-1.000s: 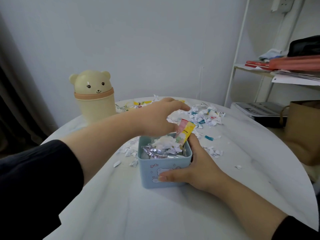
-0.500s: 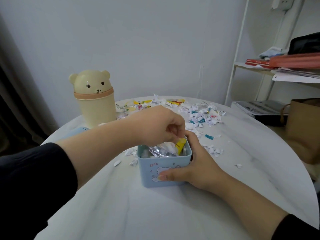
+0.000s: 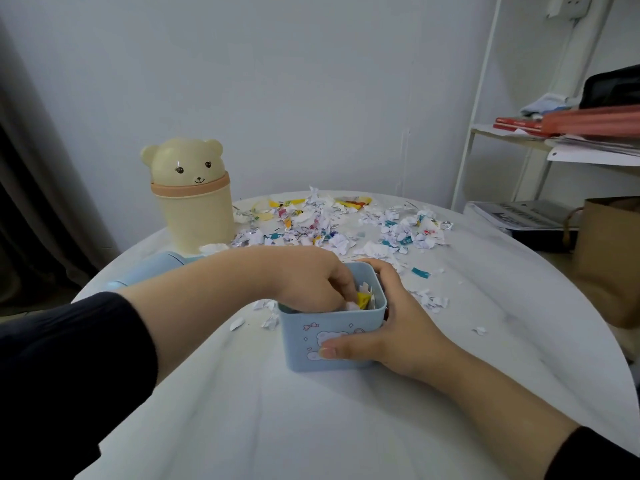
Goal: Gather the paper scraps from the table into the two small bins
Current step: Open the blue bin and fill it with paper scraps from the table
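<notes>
A small light-blue square bin point(image 3: 300, 344) stands on the white round table point(image 3: 311, 431). My right hand point(image 3: 405, 327) grips its right side, thumb across the front wall. My left hand point(image 3: 308, 278) reaches in from above, its fingers curled down onto the paper scraps and a yellow wrapper point(image 3: 363, 300) inside; the fingertips are hidden. A cream bear-shaped bin point(image 3: 194, 206) with its domed lid on stands at the back left. A wide spread of white and coloured paper scraps point(image 3: 325, 220) lies across the far part of the table.
A light-blue lid point(image 3: 156, 270) lies behind my left forearm. A few loose scraps point(image 3: 266, 318) sit just left of the blue bin, more to its right point(image 3: 429, 299). A white shelf with books point(image 3: 519, 128) and a brown paper bag point(image 3: 609, 258) stand to the right.
My left hand came back from the far scrap pile to the blue bin and pushed the yellow wrapper down into it. My right hand kept hold of the bin.
</notes>
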